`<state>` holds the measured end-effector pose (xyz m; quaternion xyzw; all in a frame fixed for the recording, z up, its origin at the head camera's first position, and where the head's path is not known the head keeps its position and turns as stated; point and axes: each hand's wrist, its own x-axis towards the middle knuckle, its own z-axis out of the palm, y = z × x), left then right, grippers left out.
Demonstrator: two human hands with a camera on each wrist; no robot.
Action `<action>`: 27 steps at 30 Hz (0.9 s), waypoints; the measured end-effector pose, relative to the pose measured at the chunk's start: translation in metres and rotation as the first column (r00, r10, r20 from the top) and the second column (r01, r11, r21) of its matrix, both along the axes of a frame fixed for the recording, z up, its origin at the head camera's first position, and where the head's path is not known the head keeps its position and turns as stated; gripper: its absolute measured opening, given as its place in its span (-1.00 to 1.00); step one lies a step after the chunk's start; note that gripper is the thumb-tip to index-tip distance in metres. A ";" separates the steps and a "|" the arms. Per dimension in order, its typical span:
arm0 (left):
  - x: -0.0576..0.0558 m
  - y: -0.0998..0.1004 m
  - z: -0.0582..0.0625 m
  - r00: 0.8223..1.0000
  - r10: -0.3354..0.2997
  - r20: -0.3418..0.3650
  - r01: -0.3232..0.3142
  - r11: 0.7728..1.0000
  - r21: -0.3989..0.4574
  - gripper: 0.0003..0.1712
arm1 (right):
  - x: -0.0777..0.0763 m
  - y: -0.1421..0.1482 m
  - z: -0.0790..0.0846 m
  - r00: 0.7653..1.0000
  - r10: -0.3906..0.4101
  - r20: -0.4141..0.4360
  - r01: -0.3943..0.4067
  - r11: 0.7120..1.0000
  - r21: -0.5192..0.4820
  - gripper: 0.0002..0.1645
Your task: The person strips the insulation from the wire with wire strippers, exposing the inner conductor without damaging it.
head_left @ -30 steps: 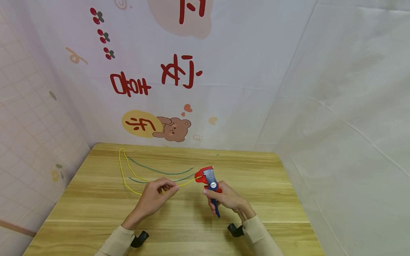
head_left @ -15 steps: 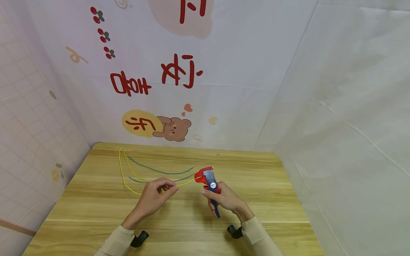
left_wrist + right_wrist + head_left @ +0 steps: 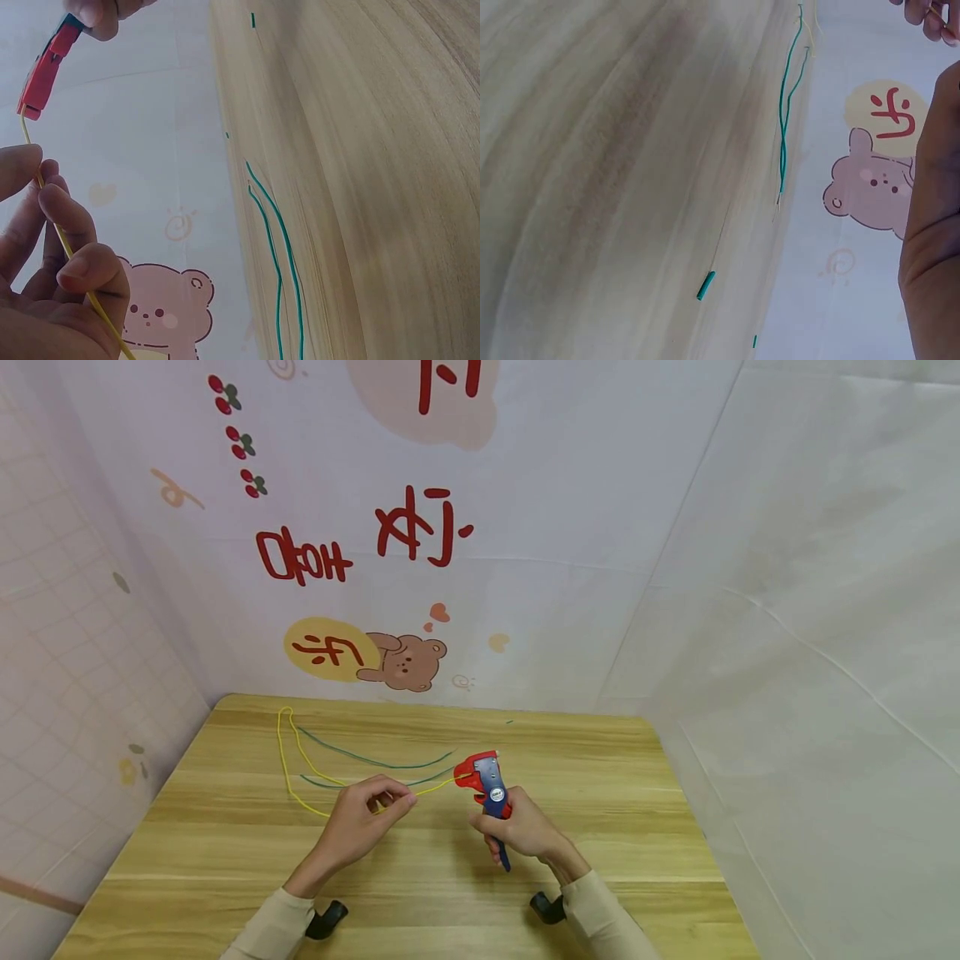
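Observation:
A pair of red and blue wire strippers (image 3: 489,787) stands upright in my right hand (image 3: 528,828), whose fingers wrap the handle. The end of a yellow wire (image 3: 435,789) runs into the red jaws. To their left, my left hand (image 3: 366,820) pinches that wire between thumb and fingertips. In the left wrist view, the yellow wire (image 3: 105,321) passes across the fingers of the left hand (image 3: 49,247) and up to the strippers (image 3: 43,79). The right wrist view shows mostly the right forearm (image 3: 936,232); the strippers are out of sight there.
Two green wires (image 3: 783,127) lie on the wooden table (image 3: 600,843) behind the hands. Small green scraps (image 3: 706,285) lie near the back. The yellow wire loops out to the left. A printed cloth wall (image 3: 562,635) rises behind the table.
My right hand and the strippers have shifted slightly left, with the handle's lower end swinging left. My left hand has stayed in place, still pinching the yellow wire.

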<state>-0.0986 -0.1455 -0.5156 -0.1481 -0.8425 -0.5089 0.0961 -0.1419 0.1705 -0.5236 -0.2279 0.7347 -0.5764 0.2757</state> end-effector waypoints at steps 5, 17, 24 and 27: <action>0.000 0.000 0.000 1.000 -0.002 0.001 0.002 1.000 -0.002 -0.94 | 0.002 -0.002 -0.002 0.999 -0.026 -0.025 0.027 1.000 0.012 -0.55; -0.001 -0.001 -0.002 1.000 0.004 0.006 -0.004 1.000 0.004 -0.94 | 0.004 -0.006 -0.005 0.999 -0.035 -0.031 0.035 0.999 -0.006 -0.52; -0.001 -0.002 -0.003 1.000 0.011 0.008 -0.011 1.000 0.012 -0.92 | 0.005 -0.007 -0.008 0.999 -0.027 -0.043 0.026 0.999 -0.039 -0.53; -0.001 -0.002 -0.003 1.000 0.011 -0.001 -0.011 1.000 0.013 -0.90 | 0.005 -0.008 -0.009 0.999 -0.029 -0.036 0.027 0.999 -0.042 -0.52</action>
